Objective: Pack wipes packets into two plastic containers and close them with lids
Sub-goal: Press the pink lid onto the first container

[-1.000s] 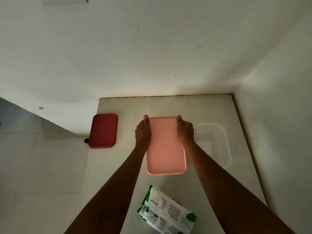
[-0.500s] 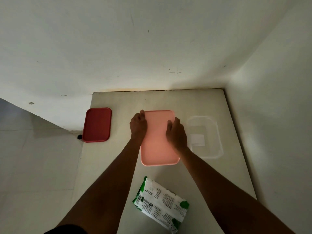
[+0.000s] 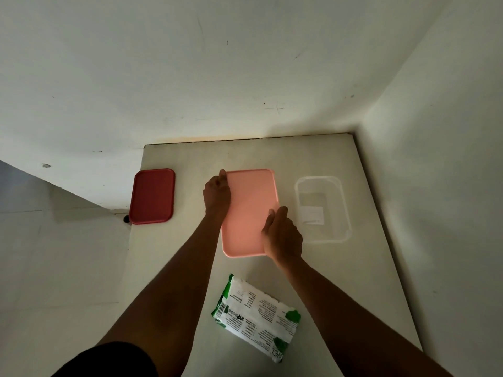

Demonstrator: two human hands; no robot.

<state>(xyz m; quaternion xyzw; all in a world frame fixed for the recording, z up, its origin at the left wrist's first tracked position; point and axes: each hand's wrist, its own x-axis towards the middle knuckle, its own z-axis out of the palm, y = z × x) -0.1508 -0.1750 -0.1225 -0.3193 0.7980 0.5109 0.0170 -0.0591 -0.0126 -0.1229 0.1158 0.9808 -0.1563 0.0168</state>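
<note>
The right hand presses flat, fingers spread, on the near right edge of the pale pink rounded-rectangle plastic lid, while the left hand curls over its far left corner, thumb on top; both hold the lid down, apparently seating it on a container hidden beneath. The lid's long axis runs from 12 to 6 o'clock. From the right hand, the green-and-white printed wipes packet lies at about 6 o'clock, near the front of the pale surface, its long axis slanting from 10 to 4 o'clock; the right hand is the nearer one. At that hand's 2 o'clock stands the clear, open plastic container, seemingly empty but for a label. The dark red plastic lid lies at the left hand's 9 o'clock.
</note>
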